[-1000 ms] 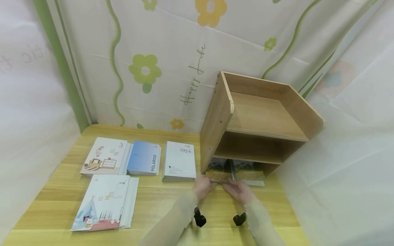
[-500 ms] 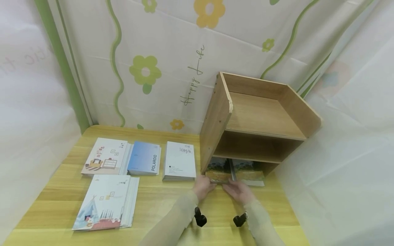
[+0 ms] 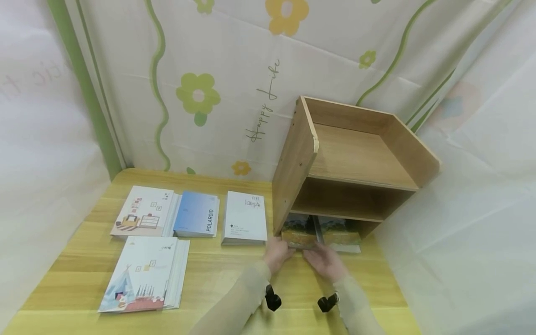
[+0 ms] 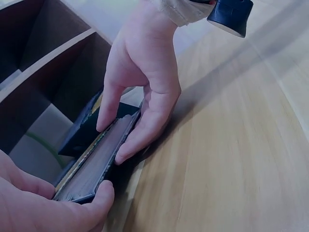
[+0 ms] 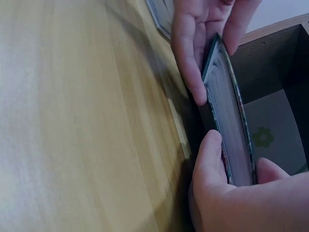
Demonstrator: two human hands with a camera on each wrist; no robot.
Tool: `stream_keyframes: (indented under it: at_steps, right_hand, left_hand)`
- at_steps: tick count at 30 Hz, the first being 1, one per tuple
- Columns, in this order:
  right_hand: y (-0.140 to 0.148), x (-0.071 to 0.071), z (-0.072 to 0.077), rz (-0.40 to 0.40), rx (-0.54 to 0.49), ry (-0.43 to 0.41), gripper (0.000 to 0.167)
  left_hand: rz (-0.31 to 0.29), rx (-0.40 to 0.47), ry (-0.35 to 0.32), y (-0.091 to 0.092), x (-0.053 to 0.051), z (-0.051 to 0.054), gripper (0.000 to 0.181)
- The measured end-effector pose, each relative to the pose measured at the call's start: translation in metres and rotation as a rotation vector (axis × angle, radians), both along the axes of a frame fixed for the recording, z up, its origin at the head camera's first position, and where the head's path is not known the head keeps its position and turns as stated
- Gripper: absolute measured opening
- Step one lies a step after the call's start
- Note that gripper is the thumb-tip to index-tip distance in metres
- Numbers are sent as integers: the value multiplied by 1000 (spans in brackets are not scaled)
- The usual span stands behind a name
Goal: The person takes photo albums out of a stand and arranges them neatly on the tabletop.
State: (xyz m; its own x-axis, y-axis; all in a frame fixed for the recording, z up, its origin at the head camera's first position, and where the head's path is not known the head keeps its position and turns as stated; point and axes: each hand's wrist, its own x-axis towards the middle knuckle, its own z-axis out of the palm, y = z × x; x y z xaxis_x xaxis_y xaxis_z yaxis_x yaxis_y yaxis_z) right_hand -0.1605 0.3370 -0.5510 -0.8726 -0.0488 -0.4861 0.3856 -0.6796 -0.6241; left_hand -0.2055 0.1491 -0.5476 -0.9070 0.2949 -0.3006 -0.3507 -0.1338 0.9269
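Note:
Both hands hold one thick photo album (image 3: 299, 237) with a painted landscape cover, at the mouth of the small wooden shelf's lowest compartment. My left hand (image 3: 278, 254) pinches its left end, fingers on either cover, as the left wrist view also shows. At the other end my right hand (image 3: 326, 264) grips it the same way, seen close in the right wrist view. The album's page edges (image 5: 229, 104) face the wrist cameras. Beside it, a second landscape-covered album (image 3: 342, 236) lies in the same compartment, its rear part hidden under the board above.
The wooden shelf (image 3: 289, 167) stands at the table's right rear, with a middle compartment and a top tray. To the left lie a white album (image 3: 244, 216), a blue POLAROID album (image 3: 194, 213) and two stacks of illustrated albums (image 3: 138, 274). Printed curtains surround the table (image 3: 226, 288).

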Motion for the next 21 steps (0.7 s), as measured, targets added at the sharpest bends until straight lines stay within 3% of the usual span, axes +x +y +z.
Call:
stream_keyframes:
  at_steps: [4, 7, 10, 17, 20, 21]
  right_hand:
    - [-4, -1, 2, -42, -4, -25, 65]
    - [-6, -2, 2, -59, -2, -34, 70]
    - [-6, -2, 2, -52, 16, -28, 70]
    - [1, 0, 0, 30, 41, -19, 56]
    - [8, 3, -1, 100, 75, 24, 39]
    - [10, 4, -1, 179, 165, 90, 36]
  left_hand:
    - [32, 77, -45, 1, 1, 4, 46]
    - [47, 134, -75, 1, 2, 6, 44]
    - [52, 134, -84, 0, 2, 6, 43]
    - [36, 119, -73, -1, 2, 2, 42]
    - [29, 115, -61, -1, 3, 1, 42]
    - [30, 117, -65, -1, 3, 1, 42]
